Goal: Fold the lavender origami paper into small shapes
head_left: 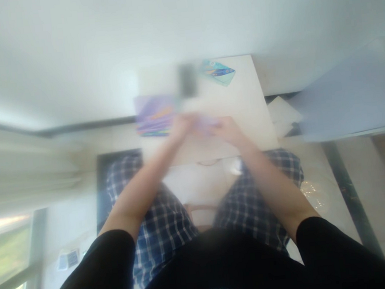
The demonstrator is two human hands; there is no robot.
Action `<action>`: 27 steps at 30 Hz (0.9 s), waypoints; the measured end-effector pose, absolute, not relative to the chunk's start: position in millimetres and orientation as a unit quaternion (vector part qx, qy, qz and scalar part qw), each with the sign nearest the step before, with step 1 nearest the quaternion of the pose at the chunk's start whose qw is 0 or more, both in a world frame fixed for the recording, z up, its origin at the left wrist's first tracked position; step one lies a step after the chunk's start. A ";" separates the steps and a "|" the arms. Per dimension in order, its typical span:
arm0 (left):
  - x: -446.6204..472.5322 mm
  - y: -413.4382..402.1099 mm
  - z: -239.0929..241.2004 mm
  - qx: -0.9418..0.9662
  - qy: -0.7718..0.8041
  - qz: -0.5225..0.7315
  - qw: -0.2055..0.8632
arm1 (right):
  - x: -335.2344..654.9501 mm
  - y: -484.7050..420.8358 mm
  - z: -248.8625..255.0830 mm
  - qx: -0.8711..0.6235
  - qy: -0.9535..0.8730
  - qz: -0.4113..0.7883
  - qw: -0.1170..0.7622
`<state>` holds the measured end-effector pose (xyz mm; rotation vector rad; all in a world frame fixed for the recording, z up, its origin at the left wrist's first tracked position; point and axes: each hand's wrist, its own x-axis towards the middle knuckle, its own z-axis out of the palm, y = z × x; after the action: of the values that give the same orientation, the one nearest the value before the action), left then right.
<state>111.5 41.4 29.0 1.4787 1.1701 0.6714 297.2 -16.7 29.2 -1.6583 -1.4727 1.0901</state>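
Over the middle of the white table (pixel 254 133), my left hand (pixel 183 124) and my right hand (pixel 227 129) face each other with a small pale purple item (pixel 205 123) between them. Fingers of both hands look closed on it, though the picture is blurred and its kind does not show. Just left of my left hand lies a larger purple package (pixel 156 114) with orange and blue-green markings. Beyond the hands there is a dark rectangular object (pixel 188 81), too smeared to name. A teal plastic packet (pixel 219 72) with a blue band rests near the far edge.
The table's far side meets a pale wall (pixel 178 21). My knees in checked trousers (pixel 162 213) flank the table's near side. A large pale grey panel (pixel 353 93) stands at the right, and a curtain (pixel 18 169) hangs at the left.
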 end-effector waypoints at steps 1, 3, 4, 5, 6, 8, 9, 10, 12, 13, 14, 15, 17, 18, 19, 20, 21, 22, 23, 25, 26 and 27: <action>112.5 40.6 31.9 0.619 0.484 0.291 0.545 | 297.7 -16.2 28.4 -0.640 -0.554 0.412 0.336; 114.8 39.3 37.3 0.621 0.463 0.310 0.552 | 298.4 -15.3 26.6 -0.653 -0.528 0.404 0.364; 115.6 39.0 39.2 0.626 0.454 0.315 0.550 | 298.6 -14.9 25.7 -0.655 -0.512 0.402 0.384; 116.1 39.0 40.1 0.632 0.451 0.316 0.546 | 298.9 -14.6 24.9 -0.654 -0.497 0.401 0.406; 116.3 39.2 40.1 0.637 0.455 0.312 0.538 | 299.1 -14.4 24.3 -0.651 -0.481 0.404 0.427; 116.0 39.9 37.6 0.645 0.471 0.294 0.525 | 299.7 -14.1 23.7 -0.638 -0.450 0.425 0.458; 115.8 40.4 35.5 0.648 0.474 0.284 0.524 | 300.0 -14.0 23.7 -0.633 -0.439 0.438 0.464; 115.8 40.7 33.1 0.653 0.471 0.275 0.525 | 300.4 -14.0 23.9 -0.630 -0.434 0.445 0.464; 116.6 41.1 28.2 0.660 0.458 0.270 0.531 | 301.3 -13.7 24.6 -0.635 -0.450 0.429 0.458; 117.4 41.0 25.8 0.659 0.456 0.277 0.531 | 301.8 -13.5 24.8 -0.641 -0.465 0.407 0.455; 118.4 40.7 23.5 0.654 0.460 0.290 0.526 | 302.1 -13.1 24.8 -0.648 -0.480 0.380 0.453; 119.4 40.1 21.2 0.647 0.471 0.307 0.515 | 302.2 -12.7 24.6 -0.655 -0.490 0.355 0.453; 120.9 38.6 16.7 0.635 0.502 0.344 0.476 | 301.7 -11.8 23.5 -0.667 -0.494 0.327 0.453; 121.3 37.8 14.5 0.634 0.516 0.358 0.451 | 300.9 -11.6 22.8 -0.670 -0.491 0.322 0.454; 121.5 37.0 12.4 0.635 0.527 0.367 0.429 | 299.7 -11.4 22.0 -0.672 -0.487 0.321 0.456; 121.4 36.2 10.5 0.637 0.535 0.374 0.412 | 298.3 -11.5 21.4 -0.672 -0.484 0.322 0.458; 121.3 35.5 8.8 0.638 0.540 0.378 0.399 | 296.7 -11.7 20.8 -0.671 -0.481 0.324 0.462; 121.2 34.8 7.5 0.639 0.542 0.379 0.393 | 295.0 -12.1 20.5 -0.668 -0.479 0.328 0.466; 121.2 34.3 6.5 0.640 0.544 0.379 0.390 | 293.3 -12.6 20.2 -0.666 -0.477 0.330 0.470; 121.6 33.3 5.7 0.639 0.548 0.384 0.381 | 290.5 -13.6 19.9 -0.667 -0.475 0.327 0.471; 122.0 33.0 5.8 0.639 0.550 0.390 0.370 | 289.4 -14.0 19.7 -0.670 -0.474 0.323 0.471; 122.4 32.6 6.2 0.642 0.553 0.397 0.354 | 288.5 -14.4 19.3 -0.674 -0.474 0.318 0.469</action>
<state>122.4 32.6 6.2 1.6588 1.4295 1.0261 288.5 -14.4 19.3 -1.6514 -1.1615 0.7798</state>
